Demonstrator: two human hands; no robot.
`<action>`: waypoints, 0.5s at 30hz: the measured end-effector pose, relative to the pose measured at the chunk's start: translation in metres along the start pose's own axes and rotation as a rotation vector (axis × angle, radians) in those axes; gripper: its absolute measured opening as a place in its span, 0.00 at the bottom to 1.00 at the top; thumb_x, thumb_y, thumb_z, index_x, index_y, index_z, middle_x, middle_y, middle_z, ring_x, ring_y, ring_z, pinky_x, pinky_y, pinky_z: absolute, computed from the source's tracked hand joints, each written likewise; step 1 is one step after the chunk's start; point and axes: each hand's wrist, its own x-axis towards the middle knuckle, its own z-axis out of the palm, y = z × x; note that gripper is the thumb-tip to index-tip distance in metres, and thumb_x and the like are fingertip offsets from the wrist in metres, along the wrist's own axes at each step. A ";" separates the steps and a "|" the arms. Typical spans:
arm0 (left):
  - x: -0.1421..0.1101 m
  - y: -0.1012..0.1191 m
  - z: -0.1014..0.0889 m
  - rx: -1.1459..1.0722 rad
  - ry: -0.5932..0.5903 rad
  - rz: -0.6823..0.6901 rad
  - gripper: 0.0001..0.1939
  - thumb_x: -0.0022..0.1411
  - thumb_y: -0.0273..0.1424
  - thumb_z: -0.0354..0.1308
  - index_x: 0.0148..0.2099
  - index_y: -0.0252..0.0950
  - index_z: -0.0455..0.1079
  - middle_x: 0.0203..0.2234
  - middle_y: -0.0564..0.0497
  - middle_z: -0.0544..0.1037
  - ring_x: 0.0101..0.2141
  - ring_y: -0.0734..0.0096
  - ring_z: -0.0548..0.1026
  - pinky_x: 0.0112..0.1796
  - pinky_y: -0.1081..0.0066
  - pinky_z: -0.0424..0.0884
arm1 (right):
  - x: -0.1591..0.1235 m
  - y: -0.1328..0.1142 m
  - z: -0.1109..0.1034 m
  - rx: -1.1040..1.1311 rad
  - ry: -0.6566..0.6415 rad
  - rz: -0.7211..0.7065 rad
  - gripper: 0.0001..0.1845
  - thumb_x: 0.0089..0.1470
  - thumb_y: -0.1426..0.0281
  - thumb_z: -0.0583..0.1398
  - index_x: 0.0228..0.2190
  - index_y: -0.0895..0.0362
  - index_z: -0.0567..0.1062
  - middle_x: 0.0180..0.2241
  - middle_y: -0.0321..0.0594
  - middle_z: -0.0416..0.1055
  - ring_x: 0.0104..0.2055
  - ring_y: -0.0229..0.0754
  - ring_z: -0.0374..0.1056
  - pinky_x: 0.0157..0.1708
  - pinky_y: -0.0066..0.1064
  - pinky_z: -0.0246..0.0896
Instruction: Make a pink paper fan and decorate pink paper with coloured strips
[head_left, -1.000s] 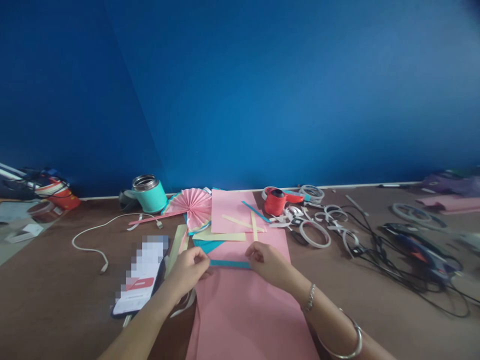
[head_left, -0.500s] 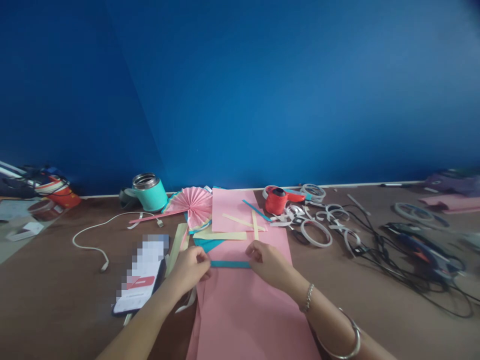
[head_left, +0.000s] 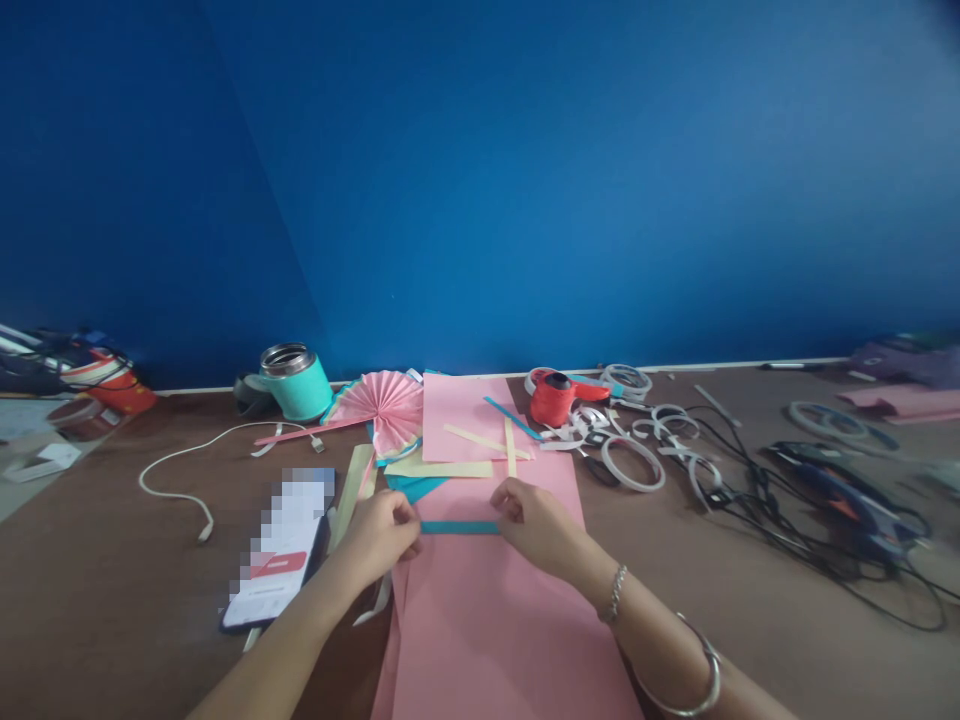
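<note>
A narrow teal paper strip [head_left: 459, 527] stretches level between my two hands, just above a large pink paper sheet [head_left: 495, 620] on the brown floor. My left hand [head_left: 379, 535] pinches the strip's left end with closed fingers. My right hand [head_left: 536, 520] pinches the right end; bangles ring that wrist. Behind the strip lie cream strips [head_left: 439, 468] and a teal sheet corner [head_left: 412, 488].
A phone [head_left: 281, 550] lies left of my left hand, with a white cable [head_left: 180, 470] beyond. Further back are a teal metal container [head_left: 292, 382], a pink paper fan [head_left: 382, 408], another pink sheet [head_left: 465, 420], a red tape dispenser [head_left: 559, 398], tape rings [head_left: 632, 464] and a glue gun [head_left: 840, 490] with black cords.
Almost nothing has moved; both hands keep pinching the teal strip in the same place, and the view has shifted very slightly.
</note>
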 end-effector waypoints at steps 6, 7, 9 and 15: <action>0.003 -0.003 0.001 0.008 -0.012 0.002 0.05 0.48 0.22 0.53 0.23 0.36 0.63 0.17 0.53 0.76 0.22 0.69 0.77 0.24 0.76 0.71 | 0.000 0.000 0.000 -0.010 0.009 -0.004 0.14 0.40 0.81 0.54 0.32 0.57 0.70 0.23 0.33 0.68 0.26 0.36 0.63 0.26 0.24 0.52; 0.003 -0.004 0.001 0.011 -0.012 0.002 0.05 0.48 0.22 0.53 0.23 0.36 0.63 0.17 0.53 0.76 0.22 0.70 0.77 0.24 0.76 0.71 | 0.000 0.000 0.000 -0.013 0.009 -0.004 0.14 0.39 0.81 0.54 0.32 0.57 0.70 0.23 0.33 0.68 0.27 0.36 0.63 0.26 0.24 0.52; 0.004 -0.004 0.001 0.020 -0.009 0.002 0.06 0.48 0.22 0.53 0.23 0.37 0.62 0.17 0.53 0.76 0.22 0.70 0.77 0.24 0.77 0.70 | 0.000 -0.001 0.000 -0.017 0.005 -0.003 0.14 0.40 0.81 0.54 0.32 0.57 0.70 0.23 0.33 0.68 0.27 0.36 0.63 0.26 0.24 0.52; 0.002 0.000 0.001 0.065 0.002 0.006 0.07 0.48 0.21 0.52 0.23 0.37 0.62 0.17 0.54 0.76 0.22 0.71 0.77 0.24 0.77 0.70 | 0.000 -0.001 0.000 -0.025 0.004 0.003 0.15 0.39 0.81 0.54 0.32 0.57 0.70 0.23 0.33 0.68 0.27 0.36 0.63 0.25 0.24 0.51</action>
